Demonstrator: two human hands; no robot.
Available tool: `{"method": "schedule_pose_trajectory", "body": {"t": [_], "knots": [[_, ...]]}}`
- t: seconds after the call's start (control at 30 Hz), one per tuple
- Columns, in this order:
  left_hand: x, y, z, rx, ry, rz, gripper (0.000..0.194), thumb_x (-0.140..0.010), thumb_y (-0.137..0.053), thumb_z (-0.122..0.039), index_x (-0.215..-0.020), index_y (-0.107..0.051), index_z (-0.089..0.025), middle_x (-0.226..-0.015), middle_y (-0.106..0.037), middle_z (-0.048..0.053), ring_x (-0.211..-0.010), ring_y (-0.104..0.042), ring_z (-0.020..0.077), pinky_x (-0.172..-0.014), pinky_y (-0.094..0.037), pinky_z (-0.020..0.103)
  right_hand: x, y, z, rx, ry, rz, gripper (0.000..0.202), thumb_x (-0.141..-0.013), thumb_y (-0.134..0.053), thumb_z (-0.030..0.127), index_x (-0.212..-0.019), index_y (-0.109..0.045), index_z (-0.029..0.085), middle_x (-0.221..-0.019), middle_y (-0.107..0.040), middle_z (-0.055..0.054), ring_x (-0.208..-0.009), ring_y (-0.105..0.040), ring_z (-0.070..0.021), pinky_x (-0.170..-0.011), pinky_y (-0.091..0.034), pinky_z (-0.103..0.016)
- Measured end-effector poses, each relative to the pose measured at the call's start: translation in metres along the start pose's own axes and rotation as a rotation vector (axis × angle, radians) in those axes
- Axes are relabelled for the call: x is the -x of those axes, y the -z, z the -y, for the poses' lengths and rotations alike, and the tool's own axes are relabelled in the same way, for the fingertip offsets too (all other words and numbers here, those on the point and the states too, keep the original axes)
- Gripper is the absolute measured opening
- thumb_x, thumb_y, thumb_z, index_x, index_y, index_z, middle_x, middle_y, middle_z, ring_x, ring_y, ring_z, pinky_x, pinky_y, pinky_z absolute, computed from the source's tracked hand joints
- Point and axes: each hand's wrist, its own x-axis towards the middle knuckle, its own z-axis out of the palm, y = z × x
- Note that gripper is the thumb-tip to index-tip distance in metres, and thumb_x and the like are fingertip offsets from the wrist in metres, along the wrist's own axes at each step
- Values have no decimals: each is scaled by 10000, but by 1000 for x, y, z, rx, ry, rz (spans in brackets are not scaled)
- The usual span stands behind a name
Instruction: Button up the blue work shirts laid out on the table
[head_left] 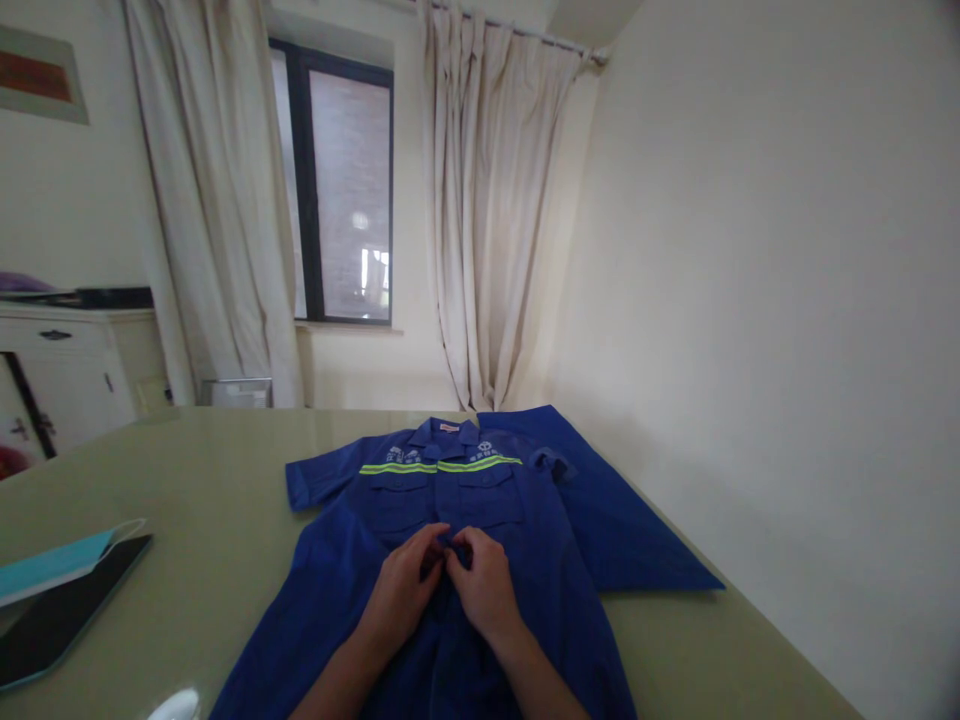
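A blue short-sleeved work shirt [480, 500] lies face up on the table, its collar at the far end. Yellow-green reflective strips cross its chest above two flap pockets. My left hand [411, 575] pinches the front placket below the pockets, fingers closed on the cloth. Close against it, my right hand [481, 578] grips the other side of the same placket, thumb and fingertips together. Whether a button sits between the fingertips is too small to make out. The lower part of the shirt spreads toward me under both forearms.
A folded blue cloth [637, 530] lies under the shirt's right side, near the wall. To the left, a light-blue face mask [60, 565] rests on a dark flat device [82, 610]. A white rounded object [176, 705] is at the bottom edge. Curtains [487, 200] hang behind the table [225, 520].
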Motion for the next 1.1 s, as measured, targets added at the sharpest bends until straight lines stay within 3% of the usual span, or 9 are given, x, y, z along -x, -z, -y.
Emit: {"method": "schedule_pose_trajectory", "body": {"t": [0.2,0.3,0.4,0.53,0.63,0.73,0.93,1.1], "knots": [[0,5,-3,-45,-41,10,360,-884,-468,-190,-1106,-744,-255,-1039,-742,61,-961,-688,216,-890,-522,334,-2,2,2,-170,-9,70,185,-874,-582,211,-770,-732,184,-750,-743,-29,-707,-675,-180,-638,-431,-240],[0,6,-5,-55,25,-40,315,-822,-482,-157,-972,-749,-230,-939,-749,51,-885,-692,214,-834,-522,326,-4,2,0,-295,-77,117,292,-926,-529,284,-736,-725,179,-694,-726,-29,-661,-672,-180,-589,-438,-235],[-1,4,-7,7,99,-74,276,-769,-488,-144,-897,-723,-213,-838,-750,25,-801,-696,204,-763,-520,302,-5,0,-2,-366,-139,163,217,-903,-541,248,-816,-726,173,-666,-708,-17,-613,-664,-175,-545,-439,-225],[-2,5,-8,124,128,-55,264,-793,-503,-181,-926,-731,-193,-845,-763,15,-809,-713,199,-763,-522,285,-3,0,-1,-216,-37,81,119,-830,-599,139,-806,-710,175,-725,-705,-15,-670,-657,-161,-618,-448,-218],[-5,7,-6,185,150,-25,279,-891,-518,-331,-941,-748,-181,-865,-773,32,-831,-715,214,-760,-526,291,-1,1,2,-143,27,39,127,-836,-591,112,-805,-692,183,-790,-692,-14,-701,-644,-148,-651,-445,-214],[-8,8,-1,250,158,-1,331,-899,-561,-434,-931,-760,-172,-878,-784,47,-857,-722,226,-789,-535,303,0,3,5,-85,61,26,136,-855,-586,115,-805,-684,194,-801,-675,-5,-707,-634,-144,-670,-437,-220],[-12,7,13,416,227,1,346,-787,-681,-441,-967,-754,-155,-951,-803,75,-930,-737,246,-871,-554,341,0,5,6,-55,29,56,128,-850,-598,122,-815,-691,203,-789,-682,-1,-703,-638,-147,-663,-430,-223],[-12,7,11,388,181,28,284,-810,-646,-392,-957,-748,-171,-953,-801,77,-923,-740,246,-873,-558,350,1,5,6,62,47,40,111,-852,-591,153,-815,-670,222,-808,-670,3,-711,-622,-151,-662,-407,-235]]}}
